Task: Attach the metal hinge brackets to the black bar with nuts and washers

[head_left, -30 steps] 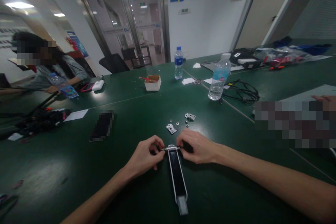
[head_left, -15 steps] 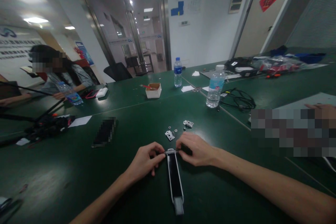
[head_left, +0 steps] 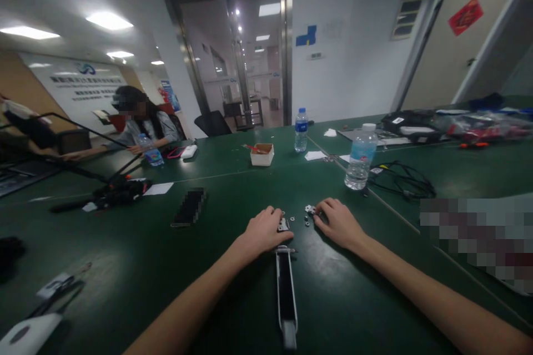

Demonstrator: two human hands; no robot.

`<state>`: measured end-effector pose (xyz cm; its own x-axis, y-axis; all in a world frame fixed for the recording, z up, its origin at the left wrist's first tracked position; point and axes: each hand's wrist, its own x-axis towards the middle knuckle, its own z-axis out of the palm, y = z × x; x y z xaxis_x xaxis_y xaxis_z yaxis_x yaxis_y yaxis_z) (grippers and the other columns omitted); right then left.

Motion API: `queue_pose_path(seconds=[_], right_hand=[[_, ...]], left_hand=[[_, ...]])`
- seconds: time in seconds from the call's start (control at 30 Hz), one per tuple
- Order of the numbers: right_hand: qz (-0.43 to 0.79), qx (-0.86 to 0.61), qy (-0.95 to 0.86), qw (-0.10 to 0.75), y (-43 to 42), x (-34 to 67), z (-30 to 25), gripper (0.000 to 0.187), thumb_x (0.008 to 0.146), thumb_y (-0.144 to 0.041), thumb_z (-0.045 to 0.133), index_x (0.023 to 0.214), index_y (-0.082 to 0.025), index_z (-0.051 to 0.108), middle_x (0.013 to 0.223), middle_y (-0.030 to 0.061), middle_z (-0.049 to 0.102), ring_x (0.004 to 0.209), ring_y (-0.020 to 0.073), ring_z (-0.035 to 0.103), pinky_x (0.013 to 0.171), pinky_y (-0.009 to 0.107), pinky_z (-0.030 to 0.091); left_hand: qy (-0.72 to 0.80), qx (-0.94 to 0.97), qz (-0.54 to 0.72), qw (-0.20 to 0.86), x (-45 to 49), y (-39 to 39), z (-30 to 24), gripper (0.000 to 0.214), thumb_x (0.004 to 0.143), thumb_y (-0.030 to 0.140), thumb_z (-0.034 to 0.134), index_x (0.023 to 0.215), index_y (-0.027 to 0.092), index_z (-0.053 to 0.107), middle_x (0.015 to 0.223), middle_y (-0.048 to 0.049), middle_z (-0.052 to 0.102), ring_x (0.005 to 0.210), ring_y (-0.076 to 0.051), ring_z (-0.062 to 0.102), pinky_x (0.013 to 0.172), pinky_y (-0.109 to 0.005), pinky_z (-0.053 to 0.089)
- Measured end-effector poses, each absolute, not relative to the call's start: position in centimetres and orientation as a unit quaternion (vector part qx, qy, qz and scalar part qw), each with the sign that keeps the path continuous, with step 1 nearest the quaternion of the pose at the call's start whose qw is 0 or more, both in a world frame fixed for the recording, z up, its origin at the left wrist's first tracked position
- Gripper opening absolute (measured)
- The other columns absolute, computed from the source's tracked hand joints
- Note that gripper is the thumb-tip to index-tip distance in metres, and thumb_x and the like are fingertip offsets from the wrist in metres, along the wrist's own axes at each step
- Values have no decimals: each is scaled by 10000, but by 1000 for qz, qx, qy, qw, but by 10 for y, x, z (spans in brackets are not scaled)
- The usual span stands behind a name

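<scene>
A long black strip with a metal frame (head_left: 286, 294) lies on the green table (head_left: 145, 266), pointing toward me, and neither hand holds it. My left hand (head_left: 264, 231) rests beyond its far end, fingers curled over a small metal hinge plate (head_left: 283, 226). My right hand (head_left: 338, 223) lies to the right, its fingertips closed on a second small metal bracket (head_left: 309, 209). A few tiny washers and nuts (head_left: 292, 218) lie between the two hands.
Two water bottles (head_left: 360, 157) (head_left: 300, 130), a small white box (head_left: 262, 154), a coil of black cable (head_left: 402, 182) and a dark phone (head_left: 190, 207) lie further back. A person sits at the far left (head_left: 139, 122). Tools clutter the left edge (head_left: 112, 193).
Both hands let go of the pin at the strip's far end and moved forward to the small metal parts. The camera tilted up, showing more of the room.
</scene>
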<state>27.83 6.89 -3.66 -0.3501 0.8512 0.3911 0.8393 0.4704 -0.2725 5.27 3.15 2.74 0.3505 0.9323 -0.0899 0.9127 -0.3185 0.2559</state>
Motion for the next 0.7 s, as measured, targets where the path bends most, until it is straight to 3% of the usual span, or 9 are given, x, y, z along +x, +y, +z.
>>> queue_pose_path(seconds=[0.17,0.43,0.57,0.7], right_hand=[[4,-505,-814,287,73,282,-41,177,840,-303,479,771,-182,588,881,94,603,838,235,528,747,361,426],[2,-412,-799,438,59,275,-32,137,839,-285,459,722,-215,463,906,94,621,830,227,592,741,367,472],[19,-344,-833,433,41,265,-23,86,814,-220,462,731,-210,443,955,106,625,802,201,613,678,318,481],[60,-295,-872,386,28,257,-19,83,743,-156,453,712,-208,395,891,88,620,694,149,576,587,261,445]], left_hand=[[595,793,23,129,64,35,25,438,805,492,581,1120,189,551,1124,-104,546,1029,-288,564,772,-367,498],[590,792,27,156,40,32,25,369,836,467,550,1060,174,569,1067,-104,562,919,-259,585,706,-341,486],[565,805,48,173,16,18,25,341,895,481,485,1022,181,585,1008,-72,579,901,-218,573,745,-319,465],[554,801,94,205,-6,3,18,320,861,465,557,976,167,576,1011,-64,558,828,-194,556,690,-295,451]])
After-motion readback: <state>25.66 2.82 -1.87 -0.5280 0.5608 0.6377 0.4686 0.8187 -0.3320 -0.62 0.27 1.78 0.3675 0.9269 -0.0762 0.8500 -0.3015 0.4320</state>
